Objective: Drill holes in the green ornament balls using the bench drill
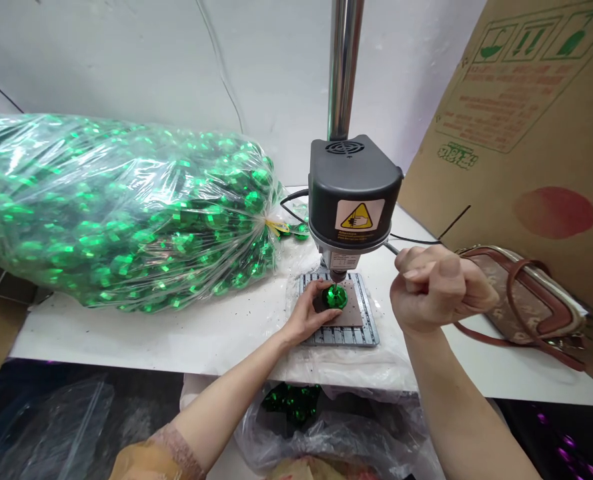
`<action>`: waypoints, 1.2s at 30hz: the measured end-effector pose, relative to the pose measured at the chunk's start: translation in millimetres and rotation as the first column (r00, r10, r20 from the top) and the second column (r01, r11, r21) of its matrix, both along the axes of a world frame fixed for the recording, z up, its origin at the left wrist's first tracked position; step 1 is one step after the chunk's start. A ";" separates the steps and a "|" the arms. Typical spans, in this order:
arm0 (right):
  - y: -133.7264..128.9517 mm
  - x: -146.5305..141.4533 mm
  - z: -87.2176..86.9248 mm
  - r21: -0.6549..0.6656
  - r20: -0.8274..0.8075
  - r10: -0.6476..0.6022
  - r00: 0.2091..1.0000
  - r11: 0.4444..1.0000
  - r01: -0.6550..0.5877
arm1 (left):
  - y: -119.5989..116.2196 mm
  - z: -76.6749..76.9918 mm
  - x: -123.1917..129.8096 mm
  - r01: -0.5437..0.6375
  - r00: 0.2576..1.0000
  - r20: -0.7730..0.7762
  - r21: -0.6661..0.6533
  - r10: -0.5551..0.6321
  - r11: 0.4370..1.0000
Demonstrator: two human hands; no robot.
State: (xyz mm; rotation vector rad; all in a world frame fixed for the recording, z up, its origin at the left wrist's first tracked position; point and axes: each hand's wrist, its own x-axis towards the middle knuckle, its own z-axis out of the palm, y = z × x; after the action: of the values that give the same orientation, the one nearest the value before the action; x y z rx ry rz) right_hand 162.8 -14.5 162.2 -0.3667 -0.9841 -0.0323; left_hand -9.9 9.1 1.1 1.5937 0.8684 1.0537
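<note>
A shiny green faceted ball (336, 297) sits under the chuck of a black drill press (353, 190), on a pinkish board (352, 315) over the slotted metal base (370, 333). My left hand (310, 313) grips the ball from the left, thumb and fingers curved around it. To the right of the machine, my right hand (439, 287) is closed in a fist around the end of a thin metal lever (390, 248), whose grip is hidden inside the fingers.
A large clear bag of green balls (126, 213), tied in yellow, lies left. Behind stands a steel column (345, 73). At right are a handbag (536, 293) and a cardboard box (521, 147). Below the table edge, plastic holds green pieces (292, 403).
</note>
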 end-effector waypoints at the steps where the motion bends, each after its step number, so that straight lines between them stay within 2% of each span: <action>1: -0.1 0.1 -0.9 0.004 0.003 -0.005 1.000 1.000 0.005 | 0.2 -0.5 -0.1 0.000 1.000 -0.003 0.005 0.000 1.000; 11: -1.1 3.1 -8.3 0.045 0.084 0.016 0.996 0.999 -0.020 | 0.7 -0.6 0.1 0.011 1.000 -0.003 0.013 -0.011 1.000; 23: -5.5 0.7 -22.9 0.023 0.060 0.030 0.998 0.999 -0.031 | -2.5 3.8 3.0 -0.031 0.999 0.023 -0.017 0.031 0.999; 26: -5.6 -1.7 -5.6 -0.027 0.000 0.024 1.000 0.999 -0.024 | -2.6 4.7 3.8 -0.039 0.999 0.030 -0.013 0.039 0.999; 28: -2.8 -1.6 16.3 -0.156 -0.080 0.030 0.996 0.987 -0.042 | -2.2 6.3 5.9 -0.036 0.998 0.043 -0.021 0.036 0.999; 30: 2.5 0.5 40.1 -0.348 -0.124 0.065 0.990 0.932 -0.105 | -2.6 9.2 8.7 -0.048 0.998 0.042 -0.025 0.049 0.999; 32: 8.7 3.9 58.8 -0.442 -0.143 0.107 0.984 0.883 -0.160 | -6.5 13.1 9.9 -0.103 0.995 0.017 -0.007 0.103 0.995; 34: 13.6 7.2 68.5 -0.489 -0.133 0.138 0.981 0.852 -0.186 | -17.7 15.8 6.1 -0.205 0.978 -0.031 0.046 0.206 0.978; 36: 15.8 9.1 70.4 -0.498 -0.115 0.151 0.982 0.846 -0.188 | -39.0 14.4 -5.7 -0.260 0.958 -0.086 0.143 0.274 0.955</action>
State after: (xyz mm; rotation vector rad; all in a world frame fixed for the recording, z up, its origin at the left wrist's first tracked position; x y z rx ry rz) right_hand 171.8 1.4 232.7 -0.7595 -0.9417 0.4098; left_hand -15.6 -29.9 15.4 1.6842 1.1306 1.2464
